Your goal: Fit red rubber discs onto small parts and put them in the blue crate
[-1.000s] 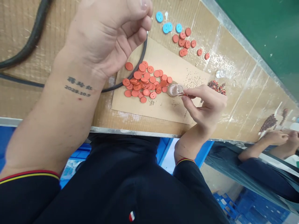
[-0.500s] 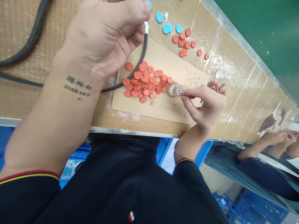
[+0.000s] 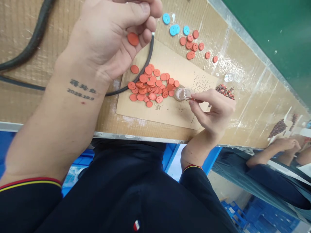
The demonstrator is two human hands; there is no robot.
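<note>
**Pinching tweezers at a jar, orange button in the other hand**

My left hand (image 3: 107,42) is curling narrow, with an orange button (image 3: 133,38) sitting against the fingers, though I can't tell if it's really gripped. The right hand (image 3: 213,110) is pinching small tweezers (image 3: 194,98) tight, tips reaching into a little glass jar (image 3: 181,93). A pile of orange buttons (image 3: 148,85) is lying on cardboard (image 3: 175,113) just left of that grip, probably for easy reach. The left wrist tattoo (image 3: 81,89) is showing characters and what looks like 2023.10.9.

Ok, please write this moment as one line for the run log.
left hand: orange-red button in fingers | right hand: tweezers at glass jar
</note>
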